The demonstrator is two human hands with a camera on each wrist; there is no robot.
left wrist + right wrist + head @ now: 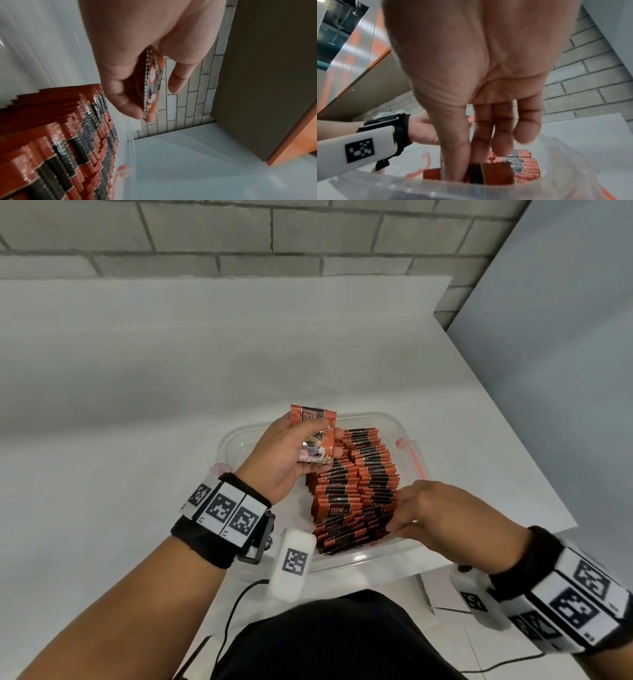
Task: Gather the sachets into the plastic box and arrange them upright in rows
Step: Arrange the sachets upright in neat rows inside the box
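A clear plastic box (387, 416) with orange latches stands on the white table and holds rows of upright orange-and-black sachets (359, 484). My left hand (329, 436) hovers over the box's far left part and pinches a loose sachet (313, 414) between thumb and fingers. The left wrist view shows that sachet (152, 81) edge-on in the left hand (154, 97), above the rows (68, 148). My right hand (394, 522) reaches into the near right rows. Its thumb and forefinger pinch sachets (498, 173) there, right hand (465, 166) just inside the box's near wall (436, 189).
The white table (137, 405) meets a grey brick wall (239, 234) at the back and a grey panel (565, 337) on the right. A black cable (233, 611) hangs at the near edge. Papers (448, 594) lie beside the box's near right corner.
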